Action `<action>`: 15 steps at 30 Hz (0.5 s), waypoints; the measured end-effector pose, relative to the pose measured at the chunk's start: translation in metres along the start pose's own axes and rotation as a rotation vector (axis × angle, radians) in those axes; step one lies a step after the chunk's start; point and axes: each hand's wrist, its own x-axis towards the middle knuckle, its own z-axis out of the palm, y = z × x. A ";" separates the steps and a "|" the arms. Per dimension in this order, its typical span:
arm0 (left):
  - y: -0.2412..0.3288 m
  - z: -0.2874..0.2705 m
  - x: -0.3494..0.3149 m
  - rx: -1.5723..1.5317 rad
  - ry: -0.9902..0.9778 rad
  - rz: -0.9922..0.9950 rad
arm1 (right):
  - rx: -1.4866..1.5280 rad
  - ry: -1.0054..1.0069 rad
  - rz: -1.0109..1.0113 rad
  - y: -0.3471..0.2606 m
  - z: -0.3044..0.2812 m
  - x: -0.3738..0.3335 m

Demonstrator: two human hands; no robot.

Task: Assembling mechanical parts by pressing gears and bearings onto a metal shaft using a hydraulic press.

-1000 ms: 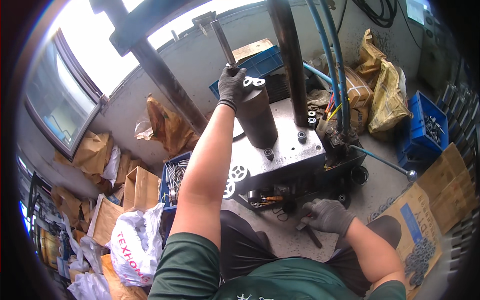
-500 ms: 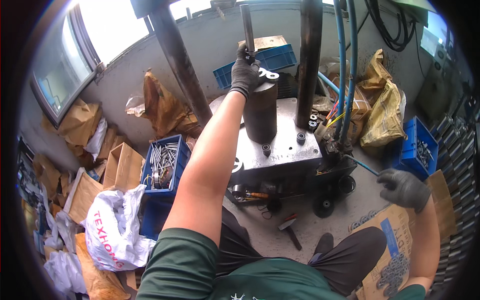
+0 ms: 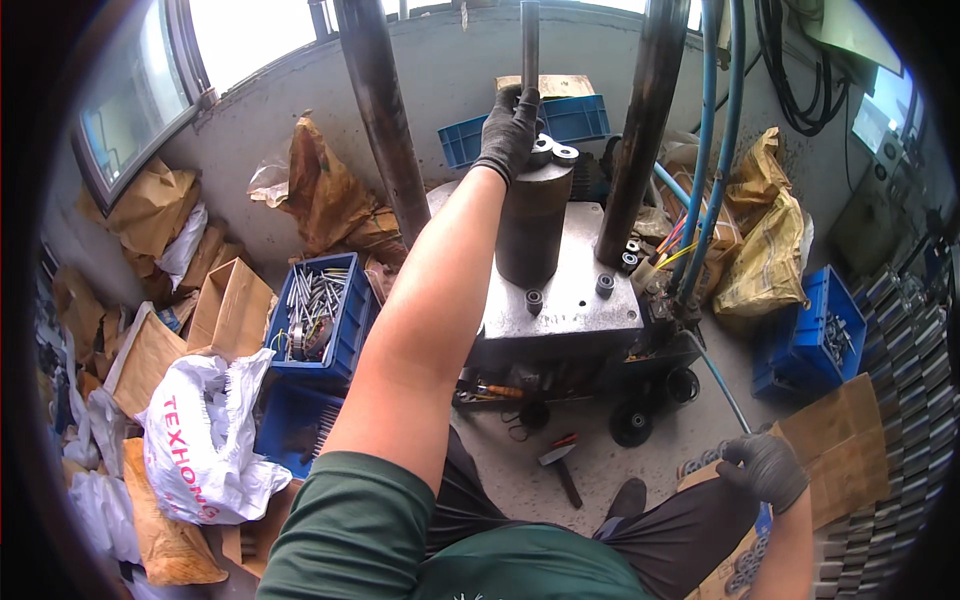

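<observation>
The metal rod (image 3: 530,45) stood upright beyond the dark cylinder's (image 3: 532,230) top, the left hand (image 3: 508,132) wrapped round its lower part (whether rod touched cylinder was hidden). Well right of the cylinder and nearer the wearer, the right hand (image 3: 766,470) covered the lever's (image 3: 720,380) end; its grip could not be told.

My left hand (image 3: 508,132) is gripping the lower part of a slim, smooth grey metal rod (image 3: 530,45), which is standing upright. Beside that hand, two pale flat rings (image 3: 566,153) are lying on top of a thick, dark upright cylinder (image 3: 532,235). A thin blue-grey lever (image 3: 718,378) is slanting down toward my right hand (image 3: 765,468); whether they are touching, I am not telling for certain.
</observation>
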 end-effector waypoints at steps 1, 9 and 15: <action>0.001 0.001 0.000 -0.003 0.001 0.001 | -0.003 0.002 0.001 -0.002 0.000 -0.001; 0.009 -0.002 -0.001 -0.116 -0.069 0.001 | 0.130 0.109 0.045 -0.007 -0.001 -0.003; 0.003 -0.004 -0.002 -0.058 -0.098 0.015 | 0.186 0.163 0.077 -0.008 0.002 -0.004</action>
